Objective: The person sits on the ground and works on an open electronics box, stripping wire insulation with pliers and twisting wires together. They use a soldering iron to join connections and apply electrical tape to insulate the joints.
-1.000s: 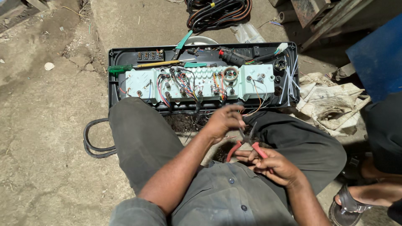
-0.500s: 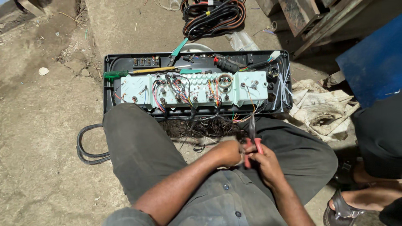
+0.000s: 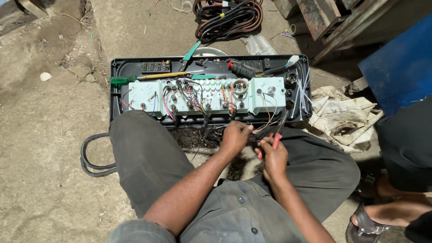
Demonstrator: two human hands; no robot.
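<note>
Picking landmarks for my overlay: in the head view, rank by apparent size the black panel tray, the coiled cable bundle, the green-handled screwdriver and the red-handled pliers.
1. Black panel tray
2. Coiled cable bundle, partly cut off by the frame's top edge
3. Green-handled screwdriver
4. Red-handled pliers, partly hidden in the right hand, so this last rank is unsure.

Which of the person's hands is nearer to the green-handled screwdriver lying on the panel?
The left. The left hand sits at the panel's near edge, below and right of the green-handled screwdriver. The right hand, gripping red-handled pliers, lies farther right and closer to the person's body.
</note>
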